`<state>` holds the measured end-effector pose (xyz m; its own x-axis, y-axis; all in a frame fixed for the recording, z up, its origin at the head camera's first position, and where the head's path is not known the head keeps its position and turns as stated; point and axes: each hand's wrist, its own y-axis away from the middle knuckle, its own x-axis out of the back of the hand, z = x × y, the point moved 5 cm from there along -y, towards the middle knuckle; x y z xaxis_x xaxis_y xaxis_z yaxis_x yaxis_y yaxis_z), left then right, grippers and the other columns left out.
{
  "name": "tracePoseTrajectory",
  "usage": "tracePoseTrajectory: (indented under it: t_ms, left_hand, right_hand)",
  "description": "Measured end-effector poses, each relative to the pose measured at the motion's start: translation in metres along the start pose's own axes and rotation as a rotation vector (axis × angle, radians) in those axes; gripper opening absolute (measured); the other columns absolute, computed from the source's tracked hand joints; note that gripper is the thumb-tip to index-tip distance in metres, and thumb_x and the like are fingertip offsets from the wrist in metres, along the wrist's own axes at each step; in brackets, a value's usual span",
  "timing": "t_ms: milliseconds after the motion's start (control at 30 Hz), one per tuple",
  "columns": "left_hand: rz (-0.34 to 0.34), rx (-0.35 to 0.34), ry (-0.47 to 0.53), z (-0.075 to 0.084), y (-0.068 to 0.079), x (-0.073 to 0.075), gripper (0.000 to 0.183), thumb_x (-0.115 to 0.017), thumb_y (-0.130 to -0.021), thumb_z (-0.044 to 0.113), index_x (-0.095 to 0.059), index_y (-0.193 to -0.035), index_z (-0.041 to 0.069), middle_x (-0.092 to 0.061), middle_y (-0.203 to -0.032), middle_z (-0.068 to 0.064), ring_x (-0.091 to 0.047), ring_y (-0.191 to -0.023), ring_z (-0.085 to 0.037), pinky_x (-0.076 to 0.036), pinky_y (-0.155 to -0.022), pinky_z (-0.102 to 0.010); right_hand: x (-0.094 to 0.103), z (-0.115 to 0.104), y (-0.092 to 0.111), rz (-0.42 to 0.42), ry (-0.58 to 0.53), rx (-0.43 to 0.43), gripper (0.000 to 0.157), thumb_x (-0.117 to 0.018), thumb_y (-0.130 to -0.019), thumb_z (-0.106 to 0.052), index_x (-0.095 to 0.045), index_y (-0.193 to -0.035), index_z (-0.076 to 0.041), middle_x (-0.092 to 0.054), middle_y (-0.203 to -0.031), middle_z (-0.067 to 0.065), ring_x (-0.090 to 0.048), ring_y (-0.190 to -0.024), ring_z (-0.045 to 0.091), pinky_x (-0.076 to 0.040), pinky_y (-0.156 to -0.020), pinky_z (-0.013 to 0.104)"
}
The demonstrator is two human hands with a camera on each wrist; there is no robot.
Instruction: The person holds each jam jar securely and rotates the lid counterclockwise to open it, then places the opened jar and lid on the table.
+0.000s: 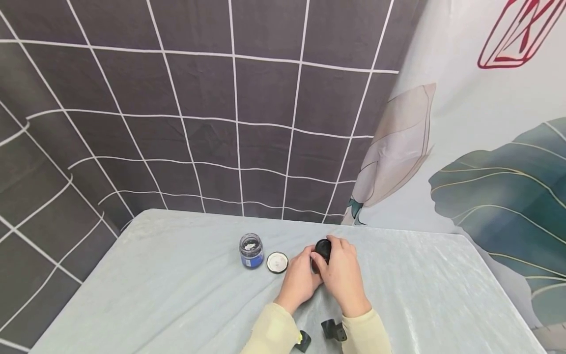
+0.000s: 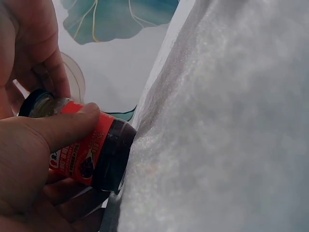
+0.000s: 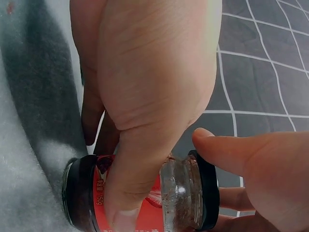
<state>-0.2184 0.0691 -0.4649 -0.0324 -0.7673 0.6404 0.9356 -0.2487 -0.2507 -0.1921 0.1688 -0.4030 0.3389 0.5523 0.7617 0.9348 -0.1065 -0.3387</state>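
A small glass jar with a red label and dark contents stands on the cloth, its black lid on top. My left hand grips the jar's body, the thumb lying across the label in the left wrist view. At the lid is my right hand, its thumb on the near edge and fingers round the far side in the right wrist view. Left of the hands stands an open glass jar with a blue label, some white stuff inside. Beside that jar a round lid lies pale inner side up.
A pale cloth covers the table. Behind it hangs a dark grid-patterned curtain, with a white leaf-printed curtain at the right. Black wrist devices sit by the sleeves.
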Motion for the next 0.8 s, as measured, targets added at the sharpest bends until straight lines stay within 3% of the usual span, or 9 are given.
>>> tracePoseTrajectory:
  t_ms: [367, 800]
  left_hand:
    - [0.016, 0.024, 0.034, -0.0024, -0.0003, 0.0026, 0.047, -0.074, -0.083, 0.009, -0.063, -0.128, 0.006, -0.072, -0.117, -0.008, -0.068, -0.108, -0.027, -0.054, -0.091, -0.041]
    - [0.018, 0.017, 0.054, 0.0002, -0.0007, 0.0048, 0.05, -0.077, -0.082, 0.012, -0.063, -0.129, 0.007, -0.072, -0.11, -0.004, -0.067, -0.098, -0.017, -0.054, -0.086, -0.036]
  right_hand:
    - [-0.0012, -0.0021, -0.0011, -0.002, -0.004, 0.006, 0.053, -0.078, -0.089, -0.019, -0.058, -0.125, 0.013, -0.059, -0.119, 0.033, -0.053, -0.114, 0.051, -0.045, -0.097, 0.058]
    - [0.0017, -0.0026, -0.0014, 0.011, -0.001, 0.02, 0.051, -0.076, -0.089, -0.017, -0.057, -0.125, 0.015, -0.059, -0.118, 0.034, -0.053, -0.114, 0.052, -0.045, -0.097, 0.059]
